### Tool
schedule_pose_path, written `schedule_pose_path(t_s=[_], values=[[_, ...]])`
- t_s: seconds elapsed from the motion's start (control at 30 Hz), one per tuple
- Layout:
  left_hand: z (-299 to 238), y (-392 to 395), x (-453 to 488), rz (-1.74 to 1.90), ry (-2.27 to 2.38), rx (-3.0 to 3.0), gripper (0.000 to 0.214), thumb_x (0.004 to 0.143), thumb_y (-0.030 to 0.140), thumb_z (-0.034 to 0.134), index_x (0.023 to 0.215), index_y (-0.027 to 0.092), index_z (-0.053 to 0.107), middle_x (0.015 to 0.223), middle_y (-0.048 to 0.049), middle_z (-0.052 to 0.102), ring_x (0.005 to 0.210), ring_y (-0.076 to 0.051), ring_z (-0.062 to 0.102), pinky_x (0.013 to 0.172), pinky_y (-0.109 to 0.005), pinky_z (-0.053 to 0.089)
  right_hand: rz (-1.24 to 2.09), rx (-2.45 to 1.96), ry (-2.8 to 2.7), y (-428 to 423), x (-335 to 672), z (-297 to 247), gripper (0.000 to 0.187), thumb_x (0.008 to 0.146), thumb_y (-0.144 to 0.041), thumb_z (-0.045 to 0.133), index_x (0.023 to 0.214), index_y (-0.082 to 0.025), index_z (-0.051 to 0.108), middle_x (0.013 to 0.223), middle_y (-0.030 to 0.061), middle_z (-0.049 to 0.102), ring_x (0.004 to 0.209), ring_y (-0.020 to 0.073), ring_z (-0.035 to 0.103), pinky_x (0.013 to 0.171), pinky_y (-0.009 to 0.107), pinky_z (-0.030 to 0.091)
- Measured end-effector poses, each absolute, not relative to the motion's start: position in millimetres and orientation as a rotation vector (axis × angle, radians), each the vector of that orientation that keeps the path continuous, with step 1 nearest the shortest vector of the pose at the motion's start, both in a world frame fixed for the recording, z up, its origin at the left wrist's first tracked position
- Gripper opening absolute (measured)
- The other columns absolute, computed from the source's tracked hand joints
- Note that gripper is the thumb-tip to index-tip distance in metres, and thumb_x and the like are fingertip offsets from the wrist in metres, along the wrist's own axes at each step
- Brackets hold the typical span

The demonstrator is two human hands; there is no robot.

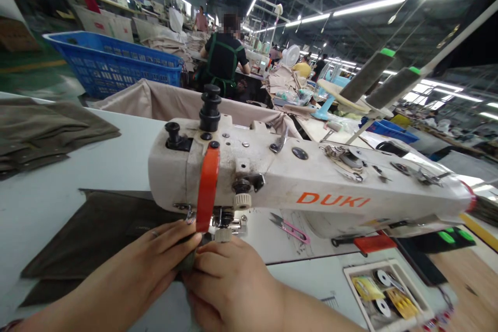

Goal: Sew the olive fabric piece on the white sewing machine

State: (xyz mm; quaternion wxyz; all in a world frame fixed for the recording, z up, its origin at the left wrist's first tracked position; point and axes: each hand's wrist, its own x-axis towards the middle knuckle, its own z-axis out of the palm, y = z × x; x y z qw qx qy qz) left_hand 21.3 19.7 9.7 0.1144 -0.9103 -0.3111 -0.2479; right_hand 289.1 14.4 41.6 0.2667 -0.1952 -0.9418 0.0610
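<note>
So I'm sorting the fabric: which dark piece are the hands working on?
The flat piece under the left hand, at the needle; the folded stack lies untouched at far left.

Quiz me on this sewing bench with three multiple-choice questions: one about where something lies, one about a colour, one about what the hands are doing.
1. Where do the pink-handled snips lie?
A. in the blue crate
B. on the table under the machine arm
C. in the left hand

2. What colour is the lettering on the sewing machine?
A. orange
B. green
C. black

3. What are the left hand and right hand doing?
A. resting apart
B. holding scissors
C. pressing dark fabric together at the needle

Answers: B, they lie beneath the arm; A, the lettering is orange; C, fingertips meet on the cloth.
</note>
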Motion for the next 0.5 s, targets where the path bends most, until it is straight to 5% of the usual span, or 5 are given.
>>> schedule_pose_path(t_s=[0.17,0.23,0.37,0.5], values=[[25.9,21.0,17.9,-0.781,-1.032,-2.609,0.043,0.101,0.024,0.059,0.140,0.028,0.074,0.135,-0.0012,0.084,0.119,-0.019,0.083,0.110,-0.026,0.067,0.208,-0.570,-2.577,14.8,290.5,47.3,0.011,0.108,-0.027,0.065,0.110,-0.019,0.073,0.103,0.0048,0.080,0.103,0.0240,0.074,0.095,0.043,0.062],[36.0,21.4,19.9,-0.763,-1.012,-2.589,0.028,0.108,0.025,0.054,0.126,0.026,0.075,0.121,0.0002,0.084,0.114,-0.016,0.081,0.117,-0.023,0.061,0.219,-0.565,-2.592,14.3,291.9,47.6,0.012,0.108,-0.029,0.066,0.115,-0.021,0.073,0.106,0.0051,0.082,0.105,0.0236,0.074,0.095,0.042,0.063],[34.4,19.7,23.1,-0.693,-0.716,-2.629,0.034,0.109,0.012,0.049,0.116,0.026,0.079,0.114,0.0043,0.084,0.111,-0.010,0.079,0.138,-0.023,0.039,0.216,-0.529,-2.630,13.4,295.4,46.8,0.015,0.106,-0.033,0.072,0.118,-0.023,0.073,0.110,0.0052,0.082,0.109,0.0236,0.075,0.092,0.038,0.060],[16.6,10.9,17.7,-0.758,-0.768,-2.679,0.039,0.110,0.015,0.047,0.124,0.027,0.082,0.120,0.0016,0.087,0.116,-0.013,0.081,0.125,-0.019,0.054,0.183,-0.477,-2.620,14.5,301.1,47.3,0.012,0.108,-0.030,0.065,0.112,-0.023,0.075,0.107,0.0029,0.081,0.101,0.0212,0.073,0.082,0.039,0.054]])
